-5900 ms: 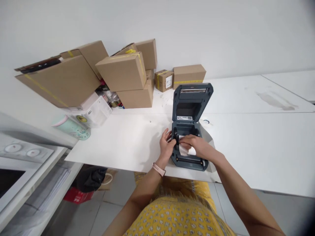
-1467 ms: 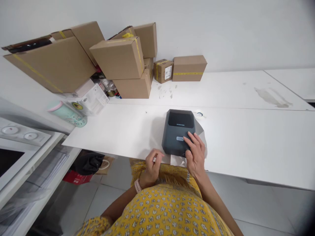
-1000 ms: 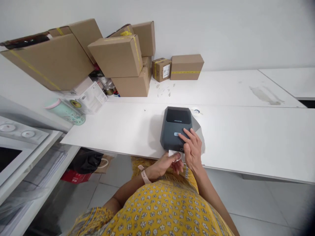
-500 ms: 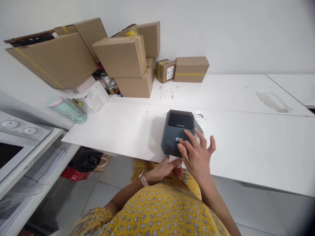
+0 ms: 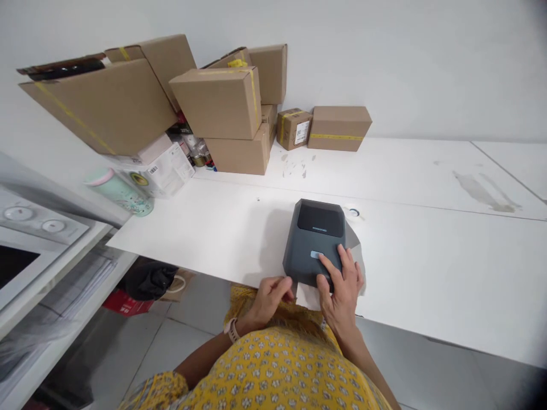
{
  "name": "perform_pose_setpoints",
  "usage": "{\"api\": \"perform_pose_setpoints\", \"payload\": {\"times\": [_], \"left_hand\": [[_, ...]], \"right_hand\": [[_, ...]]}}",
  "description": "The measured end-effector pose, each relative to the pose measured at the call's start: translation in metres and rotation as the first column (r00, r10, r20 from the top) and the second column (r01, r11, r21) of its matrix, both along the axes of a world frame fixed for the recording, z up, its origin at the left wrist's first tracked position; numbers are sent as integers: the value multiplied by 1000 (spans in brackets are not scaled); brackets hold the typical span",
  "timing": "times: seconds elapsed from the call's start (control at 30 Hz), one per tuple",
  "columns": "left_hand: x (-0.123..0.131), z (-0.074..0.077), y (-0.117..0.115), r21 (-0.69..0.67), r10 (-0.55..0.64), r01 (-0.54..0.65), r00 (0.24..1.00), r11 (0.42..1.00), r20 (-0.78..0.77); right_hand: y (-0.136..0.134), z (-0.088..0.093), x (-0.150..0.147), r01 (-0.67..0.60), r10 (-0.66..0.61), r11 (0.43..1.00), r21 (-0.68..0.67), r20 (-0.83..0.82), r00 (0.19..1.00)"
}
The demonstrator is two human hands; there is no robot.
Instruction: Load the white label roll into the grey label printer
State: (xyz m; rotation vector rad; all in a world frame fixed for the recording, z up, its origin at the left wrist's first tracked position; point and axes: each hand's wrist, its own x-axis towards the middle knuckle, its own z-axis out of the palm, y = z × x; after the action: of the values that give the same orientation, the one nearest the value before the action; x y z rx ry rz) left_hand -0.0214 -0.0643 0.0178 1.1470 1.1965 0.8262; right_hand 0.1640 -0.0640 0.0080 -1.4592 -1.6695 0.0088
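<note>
1. The label printer (image 5: pixel 315 242), its lid closed, is seen near the front edge of the white table (image 5: pixel 427 267)
2. The right hand (image 5: pixel 339 285) is laid flat on the lid, fingers extended and nothing gripped; one fingertip rests by the pale button (image 5: pixel 317 254)
3. The left hand (image 5: pixel 269 296) is held loosely curled at the printer's front left corner; whether the white label strip (image 5: pixel 308 296) is pinched cannot be told
4. A short, light press is judged best, the casing being steadied and the strip kept free of the outlet
5. Cardboard boxes (image 5: pixel 222 105) are stacked well behind
</note>
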Motion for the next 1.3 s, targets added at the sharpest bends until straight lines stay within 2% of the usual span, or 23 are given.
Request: {"api": "perform_pose_setpoints", "payload": {"times": [0.07, 0.1, 0.17, 0.23, 0.33, 0.5, 0.6, 0.73, 0.83, 0.93, 1.03, 1.13, 1.2, 1.3], "left_hand": [[-9, 3, -2, 188, 246, -226, 965, 956, -92], [-11, 6, -2, 259, 307, -271, 946, 927, -108], [-10, 10, 0, 331, 273, -226, 957, 916, -102], [-3, 14, 4, 368, 132, -94, 988, 925, -78], [11, 18, 7, 413, 10, 19, 998, 911, -68], [19, 12, 16, 289, 116, -105, 993, 952, -20], [18, 3, 32, 221, 125, -118, 992, 968, -19], [17, -4, 57, 148, 104, -105, 994, 983, 14], [18, -4, 71, 153, 97, -102, 994, 983, 45], [21, -4, 84, 197, 100, -103, 995, 975, 23], [23, -5, 99, 231, 96, -94, 995, 968, 1], [26, -7, 109, 240, 100, -92, 995, 966, -21], [27, -9, 111, 245, 105, -92, 994, 965, -41], [29, -10, 107, 258, 110, -93, 992, 962, -53]], "right_hand": [[-4, 1, 0, -17, 12, 999, -39, -111, 994], [-6, 2, 0, -21, 10, 998, -54, -185, 983], [-10, 2, 0, -26, 1, 997, -70, -337, 942], [-14, 2, -1, -27, -8, 997, -73, -441, 898], [-16, 4, -1, -37, -13, 995, -96, -469, 883], [-1, 16, 8, -55, 26, 996, -69, -362, 932], [24, 36, 21, -72, 66, 997, -16, -265, 962], [74, 73, 38, -71, 82, 995, 66, -172, 982], [116, 98, 44, -53, 70, 995, 90, -193, 979], [159, 114, 48, -22, 41, 996, 86, -226, 973], [200, 122, 53, 21, -6, 998, 60, -241, 970], [231, 122, 58, 40, -27, 998, 52, -236, 971], [241, 120, 61, 28, -12, 997, 72, -218, 976], [242, 119, 63, 0, 19, 996, 85, -215, 976]]}}
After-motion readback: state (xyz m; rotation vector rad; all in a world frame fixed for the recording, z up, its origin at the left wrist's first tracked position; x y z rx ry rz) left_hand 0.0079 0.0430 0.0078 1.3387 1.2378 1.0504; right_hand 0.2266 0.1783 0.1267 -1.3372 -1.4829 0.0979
